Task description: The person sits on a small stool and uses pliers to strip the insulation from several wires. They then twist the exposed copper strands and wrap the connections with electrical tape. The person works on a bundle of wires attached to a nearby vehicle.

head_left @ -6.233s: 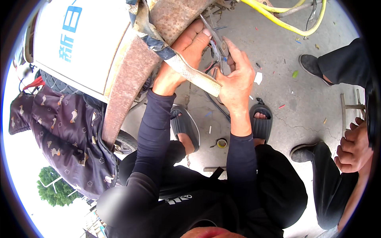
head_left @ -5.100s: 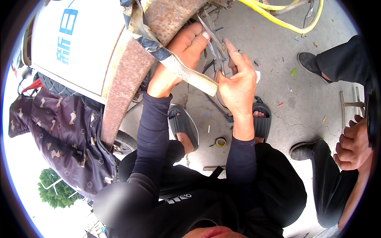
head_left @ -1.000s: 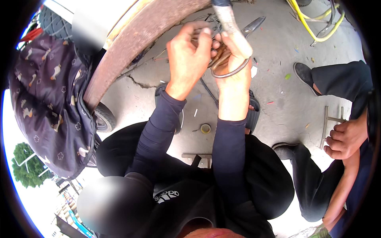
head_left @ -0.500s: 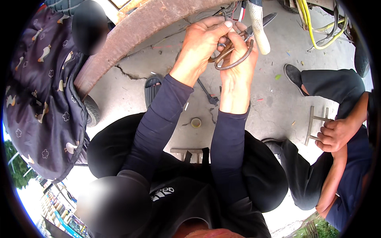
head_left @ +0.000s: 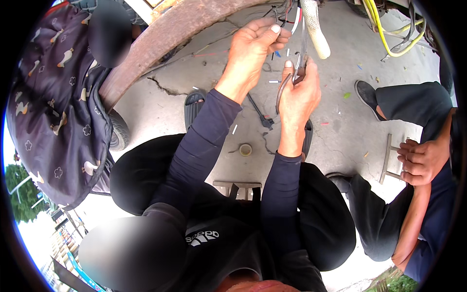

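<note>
My left hand [head_left: 249,54] is raised at the top middle, thumb and fingers pinched on a thin dark wire [head_left: 283,21] among a bunch of loose wires. To its right and a little lower, my right hand [head_left: 300,101] grips a pair of scissors [head_left: 282,91] with dark loop handles. The blades point up, away from me, close to a red wire and a white wire [head_left: 296,22]. A pale braided sleeve [head_left: 315,28] hangs just right of the blades. Parts of the handles are hidden inside my right hand.
A rusty curved metal beam [head_left: 180,27] arches across the upper left beside a patterned dark cover [head_left: 58,107]. Yellow cables [head_left: 382,44] hang upper right. A tape roll [head_left: 245,150] and a black cable [head_left: 265,120] lie on the concrete. Another person's hand [head_left: 423,160] is at right.
My right hand has moved down and away from my left hand. The scissors have swung from lying slanted across the palm to pointing upward. My left hand stays at the wires.
</note>
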A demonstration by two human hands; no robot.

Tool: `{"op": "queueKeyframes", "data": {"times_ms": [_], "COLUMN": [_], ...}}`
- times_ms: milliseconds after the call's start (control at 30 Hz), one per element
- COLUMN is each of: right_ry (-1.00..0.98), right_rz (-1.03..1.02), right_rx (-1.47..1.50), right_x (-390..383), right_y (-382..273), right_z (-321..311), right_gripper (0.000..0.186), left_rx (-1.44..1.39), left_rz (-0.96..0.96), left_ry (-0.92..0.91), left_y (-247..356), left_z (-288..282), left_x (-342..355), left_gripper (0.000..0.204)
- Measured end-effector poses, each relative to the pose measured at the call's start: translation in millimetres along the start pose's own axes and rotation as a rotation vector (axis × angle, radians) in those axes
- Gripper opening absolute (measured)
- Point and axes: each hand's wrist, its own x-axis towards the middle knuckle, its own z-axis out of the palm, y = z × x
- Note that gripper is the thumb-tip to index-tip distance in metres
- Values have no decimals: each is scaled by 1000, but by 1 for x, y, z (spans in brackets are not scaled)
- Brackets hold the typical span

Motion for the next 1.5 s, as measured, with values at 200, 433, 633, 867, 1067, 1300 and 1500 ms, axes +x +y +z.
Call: {"op": "queueKeyframes", "data": {"times_ms": [200, 433, 633, 867, 1067, 1300, 1500], "right_ry": [48, 66, 91, 82, 82, 126, 103], "right_rz": [-154, -249, -239, -242, -208, -236, -227], "right_rx": [-261, -322, -329, -311, -307, -280, -288], "right_x": [10, 17, 20, 22, 20, 19, 18], "right_y": [-1, 6, 3, 3, 1, 5, 5], "right_z": [1, 16, 22, 22, 25, 32, 33], "right_gripper": [46, 50, 51, 51, 51, 49, 49], "left_rx": [79, 76, 78, 154, 185, 196, 197], "left_rz": [-5, 90, 103, 137, 144, 161, 172], "left_ry": [22, 28, -12, -18, -9, -9, -24], "left_y": [-6, -15, -16, -14, -13, -10, -12], "left_z": [0, -5, -7, -7, -8, -11, -18], "left_x": [5, 12, 16, 18, 19, 19, 21], "left_gripper": [26, 20, 18, 20, 20, 20, 21]}}
